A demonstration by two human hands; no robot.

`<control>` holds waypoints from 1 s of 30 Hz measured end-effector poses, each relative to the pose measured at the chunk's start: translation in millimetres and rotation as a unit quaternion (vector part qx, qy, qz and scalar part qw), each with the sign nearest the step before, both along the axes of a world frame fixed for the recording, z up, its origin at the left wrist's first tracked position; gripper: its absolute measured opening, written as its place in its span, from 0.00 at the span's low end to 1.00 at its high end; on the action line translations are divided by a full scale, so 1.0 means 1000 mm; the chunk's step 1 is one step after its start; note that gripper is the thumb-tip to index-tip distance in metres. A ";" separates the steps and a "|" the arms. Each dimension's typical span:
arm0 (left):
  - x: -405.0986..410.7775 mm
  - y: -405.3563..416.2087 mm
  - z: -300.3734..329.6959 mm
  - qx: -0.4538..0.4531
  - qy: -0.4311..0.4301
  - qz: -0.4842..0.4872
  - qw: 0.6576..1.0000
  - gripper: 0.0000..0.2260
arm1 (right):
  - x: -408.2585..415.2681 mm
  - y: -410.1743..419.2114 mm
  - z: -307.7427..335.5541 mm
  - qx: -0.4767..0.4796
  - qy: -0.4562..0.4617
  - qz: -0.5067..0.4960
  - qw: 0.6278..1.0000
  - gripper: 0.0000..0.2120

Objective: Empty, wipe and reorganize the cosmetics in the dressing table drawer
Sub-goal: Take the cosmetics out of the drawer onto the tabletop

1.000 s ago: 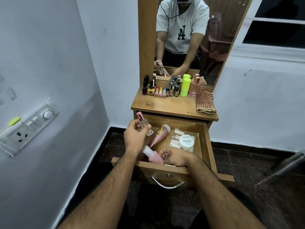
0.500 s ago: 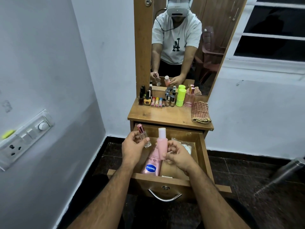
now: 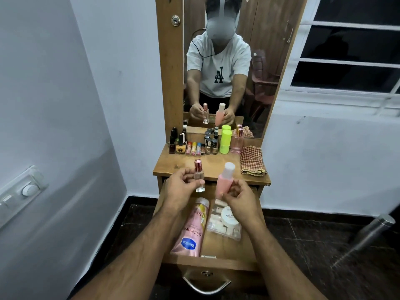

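My left hand grips a small clear perfume bottle with a rose-gold cap, held upright over the back of the open drawer. My right hand holds a pink bottle with a white cap, tilted slightly right, beside it. In the drawer lie a pink Vaseline lotion tube on the left and a clear pouch with a white jar and small pads on the right.
On the wooden tabletop nail polishes and lip balms line the mirror, with a neon green bottle, a pink perfume bottle and a checked cloth. A wall stands left, a metal leg right.
Both hands have risen out of the drawer toward the tabletop edge, carrying the perfume bottle and the pink bottle. The lotion tube and pouch now lie uncovered.
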State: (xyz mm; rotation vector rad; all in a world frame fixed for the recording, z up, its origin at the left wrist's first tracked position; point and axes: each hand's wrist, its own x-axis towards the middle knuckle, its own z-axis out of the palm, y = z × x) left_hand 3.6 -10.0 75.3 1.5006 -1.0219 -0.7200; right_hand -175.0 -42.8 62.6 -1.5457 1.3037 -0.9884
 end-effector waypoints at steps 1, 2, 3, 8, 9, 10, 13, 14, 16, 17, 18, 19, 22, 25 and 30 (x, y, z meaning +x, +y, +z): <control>-0.002 -0.010 0.007 -0.002 -0.013 -0.010 1.000 0.16 | -0.002 -0.011 0.008 -0.013 0.010 -0.004 1.000 0.17; -0.004 -0.020 0.011 -0.004 -0.024 -0.017 1.000 0.17 | -0.004 -0.021 0.015 -0.026 0.023 -0.009 0.999 0.17; -0.006 -0.033 0.016 -0.007 -0.032 -0.024 0.999 0.17 | -0.005 -0.033 0.024 -0.042 0.041 -0.013 0.998 0.17; -0.017 -0.091 0.030 -0.022 -0.087 -0.035 0.995 0.16 | -0.008 -0.090 0.057 -0.103 0.153 -0.046 0.982 0.19; -0.019 -0.103 0.029 -0.023 -0.090 -0.035 0.995 0.16 | -0.008 -0.101 0.059 -0.113 0.170 -0.053 0.977 0.18; -0.021 -0.112 0.028 -0.025 -0.092 -0.033 0.995 0.15 | -0.008 -0.110 0.060 -0.122 0.183 -0.056 0.974 0.17; -0.029 -0.137 0.021 -0.025 -0.108 -0.026 0.993 0.16 | -0.008 -0.135 0.059 -0.124 0.215 -0.053 0.967 0.17; -0.031 -0.143 0.018 -0.023 -0.111 -0.026 0.993 0.15 | -0.008 -0.141 0.058 -0.120 0.224 -0.051 0.966 0.17; -0.034 -0.152 0.011 -0.017 -0.120 -0.025 0.992 0.15 | -0.010 -0.151 0.054 -0.111 0.242 -0.050 0.963 0.18; -0.036 -0.156 0.008 -0.013 -0.128 -0.022 0.991 0.16 | -0.011 -0.155 0.051 -0.104 0.251 -0.050 0.961 0.18; -0.038 -0.158 0.005 -0.011 -0.137 -0.016 0.990 0.16 | -0.011 -0.159 0.048 -0.098 0.259 -0.048 0.960 0.19; -0.039 -0.160 0.004 -0.011 -0.146 -0.010 0.989 0.17 | -0.011 -0.161 0.046 -0.095 0.264 -0.046 0.959 0.19; -0.045 -0.160 0.003 -0.019 -0.172 0.000 0.985 0.19 | -0.010 -0.167 0.039 -0.095 0.275 -0.043 0.956 0.17; -0.049 -0.160 0.002 -0.031 -0.187 0.018 0.982 0.19 | -0.010 -0.170 0.039 -0.089 0.279 -0.041 0.955 0.17; -0.053 -0.161 -0.002 -0.016 -0.216 0.050 0.975 0.19 | -0.012 -0.174 0.040 -0.071 0.275 -0.030 0.958 0.18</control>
